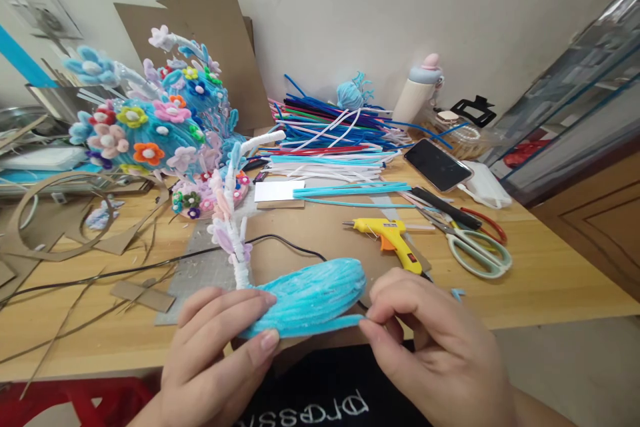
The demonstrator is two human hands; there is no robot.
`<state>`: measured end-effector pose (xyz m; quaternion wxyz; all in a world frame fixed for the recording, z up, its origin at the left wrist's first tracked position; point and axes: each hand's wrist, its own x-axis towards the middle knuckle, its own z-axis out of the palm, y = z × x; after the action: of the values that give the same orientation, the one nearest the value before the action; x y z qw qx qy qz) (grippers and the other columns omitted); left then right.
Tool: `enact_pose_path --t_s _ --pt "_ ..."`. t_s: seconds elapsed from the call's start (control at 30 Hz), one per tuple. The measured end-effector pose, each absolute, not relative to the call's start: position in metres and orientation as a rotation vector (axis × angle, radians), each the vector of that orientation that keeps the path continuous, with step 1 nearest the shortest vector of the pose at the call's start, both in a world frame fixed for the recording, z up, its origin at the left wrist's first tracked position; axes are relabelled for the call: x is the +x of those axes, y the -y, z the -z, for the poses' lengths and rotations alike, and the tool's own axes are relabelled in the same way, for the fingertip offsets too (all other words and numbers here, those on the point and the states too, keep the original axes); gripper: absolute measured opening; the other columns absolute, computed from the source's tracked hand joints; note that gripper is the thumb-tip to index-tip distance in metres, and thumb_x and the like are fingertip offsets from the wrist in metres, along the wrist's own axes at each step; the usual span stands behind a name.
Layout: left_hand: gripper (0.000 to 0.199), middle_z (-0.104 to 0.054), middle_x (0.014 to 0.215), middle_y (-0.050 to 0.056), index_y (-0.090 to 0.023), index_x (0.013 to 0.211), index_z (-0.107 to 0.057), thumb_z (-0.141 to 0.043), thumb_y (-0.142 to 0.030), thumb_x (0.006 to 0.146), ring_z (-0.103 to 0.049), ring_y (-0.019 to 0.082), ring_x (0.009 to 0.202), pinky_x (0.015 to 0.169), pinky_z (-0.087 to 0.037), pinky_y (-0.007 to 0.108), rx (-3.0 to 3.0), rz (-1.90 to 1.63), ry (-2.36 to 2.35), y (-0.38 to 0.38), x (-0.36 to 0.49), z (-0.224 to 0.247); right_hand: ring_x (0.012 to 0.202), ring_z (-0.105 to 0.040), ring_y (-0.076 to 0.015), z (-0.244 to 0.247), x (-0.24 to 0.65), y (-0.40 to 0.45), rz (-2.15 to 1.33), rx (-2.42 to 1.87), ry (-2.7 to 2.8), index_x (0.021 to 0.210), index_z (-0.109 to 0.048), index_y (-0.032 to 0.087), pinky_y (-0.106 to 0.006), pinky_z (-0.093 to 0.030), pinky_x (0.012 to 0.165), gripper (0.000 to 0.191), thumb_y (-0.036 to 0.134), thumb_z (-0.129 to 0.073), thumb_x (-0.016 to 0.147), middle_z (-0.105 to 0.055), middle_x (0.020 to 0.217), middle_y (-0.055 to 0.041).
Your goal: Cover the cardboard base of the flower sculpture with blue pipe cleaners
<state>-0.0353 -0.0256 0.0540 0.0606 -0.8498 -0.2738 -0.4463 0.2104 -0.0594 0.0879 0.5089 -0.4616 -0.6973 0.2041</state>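
A flat oval piece covered in fuzzy light-blue pipe cleaners is held above the table's front edge. From its left end rises a white wrapped stem with pink and lilac petals, bent to the right at its top. My left hand is closed on the oval's left part, thumb below and fingers on top. In a pinch, my right hand grips the tip of a light-blue pipe cleaner stretched along the oval's lower edge. The pipe cleaner's left part runs under my left fingers.
A yellow glue gun lies behind my right hand, beside scissors and a phone. Bundled pipe cleaners line the wall. Flower-covered blue pieces stand back left. A black cord crosses the table among cardboard scraps.
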Motion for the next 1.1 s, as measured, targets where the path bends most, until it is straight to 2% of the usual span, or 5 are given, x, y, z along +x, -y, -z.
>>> enact_pose_path --t_s 0.1,0.63,0.87,1.0,1.1 --pt "0.021 -0.07 0.105 0.011 -0.014 0.094 -0.062 -0.062 0.002 0.08 -0.071 0.022 0.099 0.083 -0.051 0.039 -2.674 1.257 0.693 0.025 -0.037 -0.055 0.054 -0.055 -0.0116 -0.084 0.212 0.058 -0.524 -1.124 1.686 0.074 -0.057 0.022 -0.024 -0.044 0.047 0.017 0.008 -0.059 0.083 -0.057 0.064 0.0035" --pt "0.023 -0.071 0.105 0.01 -0.014 0.092 -0.063 -0.063 0.003 0.078 -0.072 0.022 0.097 0.08 -0.052 0.039 -2.668 1.256 0.691 0.024 -0.039 -0.055 0.061 -0.051 -0.0101 -0.085 0.215 0.054 -0.651 -1.166 1.714 0.075 -0.057 0.021 -0.023 -0.04 0.053 0.016 0.009 -0.059 0.085 -0.054 0.069 0.0044" --pt "0.024 -0.075 0.102 0.008 -0.018 0.093 -0.064 -0.064 0.0 0.078 -0.072 0.022 0.095 0.082 -0.051 0.04 -2.673 1.251 0.733 0.025 -0.04 -0.056 0.09 -0.054 -0.0159 -0.081 0.221 0.048 -0.631 -1.226 1.714 0.087 -0.051 0.026 -0.031 -0.044 0.079 0.021 0.01 -0.064 0.082 -0.051 0.093 0.0027" --pt "0.024 -0.074 0.102 0.008 -0.019 0.094 -0.062 -0.062 0.0 0.08 -0.071 0.02 0.096 0.084 -0.05 0.04 -2.68 1.251 0.743 0.025 -0.039 -0.056 0.125 -0.048 -0.0222 -0.077 0.228 0.043 -0.708 -1.166 1.774 0.117 -0.055 0.032 -0.04 -0.036 0.107 0.039 0.015 -0.067 0.084 -0.055 0.126 -0.0008" --pt "0.022 -0.074 0.101 0.007 -0.02 0.093 -0.061 -0.062 -0.002 0.081 -0.072 0.02 0.094 0.083 -0.05 0.039 -2.677 1.267 0.742 0.024 -0.038 -0.056 0.126 -0.053 -0.0219 -0.072 0.232 0.037 -0.906 -1.066 1.812 0.122 -0.058 0.035 -0.044 -0.03 0.114 0.039 0.017 -0.065 0.088 -0.064 0.126 0.001"
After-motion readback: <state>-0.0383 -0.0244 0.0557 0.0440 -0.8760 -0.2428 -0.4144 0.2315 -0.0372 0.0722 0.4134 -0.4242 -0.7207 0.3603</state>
